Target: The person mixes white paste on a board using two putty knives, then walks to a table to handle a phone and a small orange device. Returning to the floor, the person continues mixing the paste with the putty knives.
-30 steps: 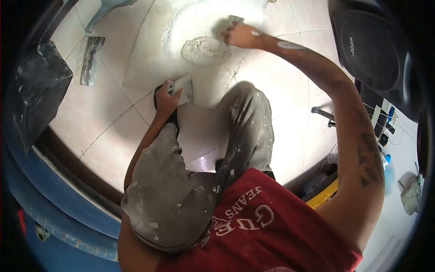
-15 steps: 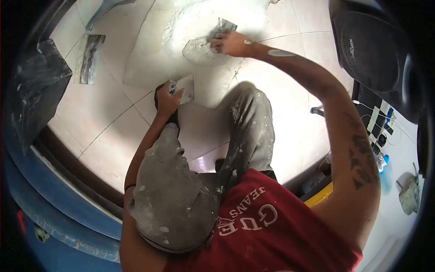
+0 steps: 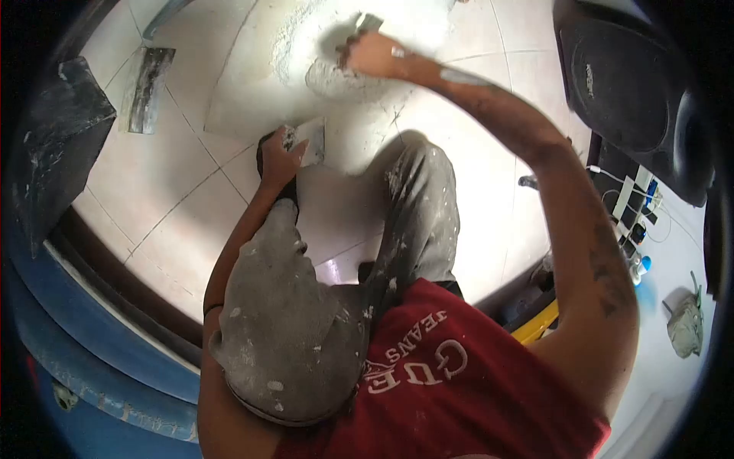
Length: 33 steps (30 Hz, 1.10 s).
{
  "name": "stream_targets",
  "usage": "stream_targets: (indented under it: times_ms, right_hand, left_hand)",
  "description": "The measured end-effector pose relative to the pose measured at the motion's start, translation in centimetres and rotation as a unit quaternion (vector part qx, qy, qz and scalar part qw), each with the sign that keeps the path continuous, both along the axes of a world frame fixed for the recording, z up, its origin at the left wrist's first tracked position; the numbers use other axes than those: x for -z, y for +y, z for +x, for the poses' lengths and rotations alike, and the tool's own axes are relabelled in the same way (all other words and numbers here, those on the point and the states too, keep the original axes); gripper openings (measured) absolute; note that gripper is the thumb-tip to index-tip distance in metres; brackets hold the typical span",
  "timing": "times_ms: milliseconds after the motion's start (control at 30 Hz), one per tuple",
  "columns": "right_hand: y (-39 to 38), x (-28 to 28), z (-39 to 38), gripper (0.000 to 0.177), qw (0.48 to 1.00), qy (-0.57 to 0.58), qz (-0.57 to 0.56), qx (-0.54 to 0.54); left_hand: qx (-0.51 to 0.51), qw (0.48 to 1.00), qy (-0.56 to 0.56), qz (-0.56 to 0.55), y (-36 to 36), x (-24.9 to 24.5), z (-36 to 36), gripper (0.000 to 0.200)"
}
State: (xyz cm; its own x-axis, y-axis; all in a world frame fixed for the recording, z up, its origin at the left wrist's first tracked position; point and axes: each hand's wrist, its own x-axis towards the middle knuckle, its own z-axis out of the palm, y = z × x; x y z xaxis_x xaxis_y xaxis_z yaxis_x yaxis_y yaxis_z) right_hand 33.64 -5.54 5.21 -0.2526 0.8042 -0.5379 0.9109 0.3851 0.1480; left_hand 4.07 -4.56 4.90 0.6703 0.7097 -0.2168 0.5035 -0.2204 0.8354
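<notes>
My right hand (image 3: 375,56) is closed around a putty knife (image 3: 370,22), whose blade shows past the knuckles; its handle is hidden. Below that hand lies a flat mound of wet, off-white plaster (image 3: 330,83), with white powder (image 3: 289,47) spread around it on a pale board or sheet on the floor. Near my foot, my left hand (image 3: 281,159) grips a second scraper (image 3: 312,142) with a broad, light blade. Its fingers wrap the plaster-smeared handle.
A long, stained metal blade (image 3: 147,90) lies on the tiles at left, beside a black box-like object (image 3: 65,134). At right stand a black speaker (image 3: 623,80) and a power strip with cables (image 3: 623,197). Blue rounded edging (image 3: 99,382) runs along the lower left.
My right hand has moved a little left and away from me, with the knife now past the mound. My left hand keeps its hold on the scraper; the view has shifted slightly.
</notes>
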Motion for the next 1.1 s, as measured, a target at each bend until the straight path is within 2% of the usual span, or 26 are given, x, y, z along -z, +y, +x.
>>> stream_targets:
  times_ms: [67,167,200,233,267,300,367,400,467,500,533,567,633,667,767,800,833,900,933,967,1033,1100]
  right_hand:
    - [-2.1,1.2,0.9,0.015,0.987,0.110,0.115,-0.022]
    - [-1.1,-3.8,1.8,0.015,0.996,0.023,0.029,-0.081]
    - [0.5,-6.8,0.5,0.015,1.000,0.004,-0.017,-0.016]
    - [1.1,-7.2,0.2,0.014,0.998,0.054,0.025,-0.025]
    - [1.4,-7.0,-1.0,0.014,0.999,0.031,0.013,-0.026]
    - [2.0,-6.7,-1.4,0.014,0.999,0.002,0.009,-0.031]
    - [-0.6,-2.8,-1.1,0.014,0.979,0.102,0.175,-0.030]
    - [-2.0,-0.9,1.1,0.014,0.951,0.185,0.219,-0.117]
    - [-1.3,-2.0,1.5,0.015,0.989,0.078,0.094,-0.087]
    - [-0.4,-3.3,2.1,0.015,0.997,0.021,0.028,-0.072]
    - [1.2,-7.4,0.9,0.015,0.999,0.012,-0.011,-0.040]
    - [1.9,-7.8,0.8,0.013,0.995,0.082,0.039,-0.048]
    - [2.2,-6.7,-1.7,0.013,0.999,0.027,0.030,0.000]
    - [1.1,-4.3,-1.6,0.017,0.993,0.038,0.078,-0.076]
    - [-1.7,-1.4,0.4,0.020,0.987,0.079,0.111,-0.083]
    - [-0.7,-2.2,0.6,0.023,0.996,0.032,0.048,-0.070]
    - [0.6,-4.4,-0.6,0.020,1.000,-0.022,0.010,-0.003]
    - [2.4,-6.1,-0.6,0.014,0.995,0.078,0.027,-0.059]
    - [3.2,-8.8,-2.9,0.011,1.000,0.014,-0.022,-0.008]
    - [2.2,-5.6,-2.8,0.011,0.994,0.040,0.089,-0.054]
    - [-0.2,-1.8,-2.4,0.011,0.975,0.137,0.169,-0.043]
    - [-0.6,-2.0,-0.6,0.010,0.988,0.092,0.106,-0.064]
  left_hand:
    - [-0.001,0.999,-0.004,-0.050,0.1,-0.7,-0.2,0.043]
    - [0.012,0.999,-0.010,-0.030,0.2,-0.9,-0.2,0.038]
    - [0.003,1.000,-0.017,0.010,-0.1,0.1,0.0,0.036]
    - [-0.002,0.999,-0.021,0.046,-0.7,1.3,-0.3,0.034]
    - [-0.014,0.996,-0.025,0.089,-0.7,1.9,-0.7,0.033]
    - [-0.011,0.997,-0.030,0.075,-0.4,1.4,-0.5,0.032]
    - [-0.001,0.998,-0.039,0.045,-0.2,-0.4,-0.3,0.031]
    - [0.004,0.998,-0.041,0.050,-0.2,-0.5,-0.3,0.032]
    - [0.007,0.997,-0.047,0.060,-0.2,-0.4,-0.2,0.034]
    - [0.005,0.999,-0.034,0.031,0.0,-0.2,0.2,0.034]
    - [0.011,1.000,-0.019,-0.005,0.1,-0.3,0.3,0.034]
    - [0.016,0.999,0.000,-0.038,0.0,-0.6,-0.1,0.035]
    - [0.006,1.000,-0.006,0.009,0.0,-0.6,-0.3,0.035]
    - [0.003,1.000,-0.009,0.030,-0.2,-0.4,-0.2,0.035]
    - [-0.001,0.994,-0.027,0.105,-0.6,1.0,-0.6,0.039]
    - [0.011,0.995,-0.023,0.099,-0.3,1.3,-0.4,0.041]
    - [0.031,0.995,-0.020,0.089,-0.1,1.6,-0.5,0.043]
    - [0.046,0.998,-0.003,0.048,-0.7,0.7,-1.2,0.045]
    - [0.030,0.999,0.003,0.030,-0.5,0.3,-0.9,0.045]
    - [0.015,1.000,0.008,0.011,-0.2,0.1,-0.3,0.045]
    - [0.015,1.000,-0.008,-0.016,-0.3,1.3,-0.9,0.044]
    - [0.016,1.000,-0.004,-0.021,0.0,0.1,-0.5,0.043]
